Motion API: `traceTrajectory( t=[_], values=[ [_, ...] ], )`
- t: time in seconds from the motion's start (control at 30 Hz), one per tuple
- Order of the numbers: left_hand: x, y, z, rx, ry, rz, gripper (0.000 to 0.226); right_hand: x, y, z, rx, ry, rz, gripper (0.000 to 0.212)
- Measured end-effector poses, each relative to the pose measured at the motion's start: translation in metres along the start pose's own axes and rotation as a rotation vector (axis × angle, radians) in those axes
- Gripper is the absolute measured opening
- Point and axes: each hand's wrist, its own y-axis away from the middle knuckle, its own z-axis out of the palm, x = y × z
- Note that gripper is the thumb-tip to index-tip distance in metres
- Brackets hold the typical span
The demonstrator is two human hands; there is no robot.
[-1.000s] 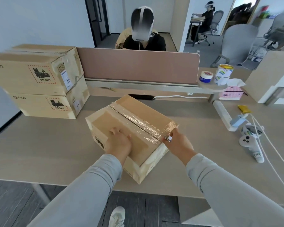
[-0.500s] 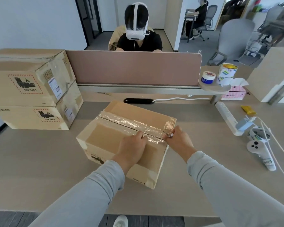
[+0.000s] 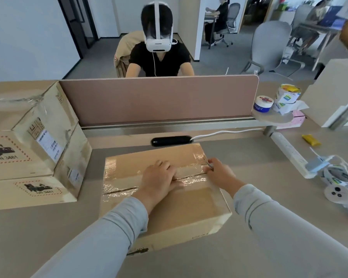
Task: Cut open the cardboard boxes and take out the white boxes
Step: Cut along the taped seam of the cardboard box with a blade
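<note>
Head view, read left to right from the box (image 3: 165, 215). Well to its left: stack (image 3: 34, 149) of two more cartons, taped shut, standing apart from it on the surface (image 3: 38, 233).

On the box top: seam (image 3: 119, 191) under glossy tape, long axis running left to right and angling slightly away toward the right end. Not clear whether any tape is cut yet.

Over the middle of that seam: left hand (image 3: 159, 177), palm down, fingers nearly straight, pressing the top and gripping nothing. Grey sleeve coming in over the box's near left corner.

At the right end of the seam: right hand (image 3: 219, 174), fingers curled, pinching a thin blade (image 3: 208, 165) with its tip at the tape by the box's right edge. Forearm angled in from the near right.

Right of the box and apart from it: power strip (image 3: 287, 149), then controller (image 3: 337, 192).

Judged: cutting step at or near its start, box closed, white boxes not seen and presumably inside. Seam stretches leftward from the blade, so probably a draw along it toward the left hand, which lies right across the line. Worth lifting clear before the blade arrives.
</note>
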Motion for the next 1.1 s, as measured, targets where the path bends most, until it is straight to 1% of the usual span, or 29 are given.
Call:
traceTrajectory(
  t=[0.13, 0.23, 0.3, 0.4, 0.47, 0.6, 0.7, 0.77, 0.83, 0.97, 1.0, 1.03, 1.1],
  values=[
    [-0.019, -0.007, 0.005, -0.052, 0.098, -0.007, 0.040, -0.008, -0.006, 0.006, -0.021, -0.045, 0.019, 0.027],
    [-0.027, -0.015, 0.007, -0.103, 0.099, -0.029, 0.042, -0.014, -0.005, 0.007, -0.033, -0.075, 0.031, 0.016],
    [-0.030, -0.020, 0.007, -0.117, 0.114, -0.025, 0.040, -0.015, -0.004, 0.006, -0.058, -0.076, 0.025, 0.015],
    [-0.034, -0.023, 0.009, -0.127, 0.159, 0.025, 0.038, -0.010, -0.001, 0.006, -0.087, -0.156, 0.022, 0.032],
    [-0.036, -0.023, 0.009, -0.154, 0.195, 0.053, 0.039, -0.005, 0.000, 0.006, -0.111, -0.199, 0.026, 0.039],
    [-0.033, -0.026, 0.008, -0.269, 0.269, 0.097, 0.056, 0.000, 0.002, 0.007, -0.106, -0.201, 0.034, 0.050],
    [-0.028, -0.026, 0.007, -0.312, 0.288, 0.069, 0.063, 0.004, 0.001, 0.006, -0.129, -0.169, 0.051, 0.057],
    [-0.024, -0.025, 0.006, -0.320, 0.278, 0.045, 0.065, 0.008, -0.001, 0.004, -0.157, -0.148, 0.059, 0.059],
    [-0.020, -0.026, 0.004, -0.336, 0.219, 0.050, 0.065, 0.010, -0.001, 0.003, -0.182, -0.148, 0.059, 0.060],
    [-0.011, -0.033, -0.011, -0.386, -0.021, 0.147, 0.060, 0.011, 0.000, 0.003, -0.186, -0.166, 0.026, 0.054],
    [-0.009, -0.033, -0.015, -0.353, -0.056, 0.196, 0.057, 0.012, 0.000, 0.003, -0.193, -0.171, 0.019, 0.053],
    [-0.007, -0.032, -0.016, -0.267, -0.109, 0.276, 0.052, 0.013, 0.000, 0.003, -0.202, -0.176, 0.011, 0.052],
    [-0.004, -0.027, -0.009, -0.014, -0.186, 0.419, 0.028, 0.015, 0.000, 0.001, -0.225, -0.199, 0.003, 0.051]
  ],
)
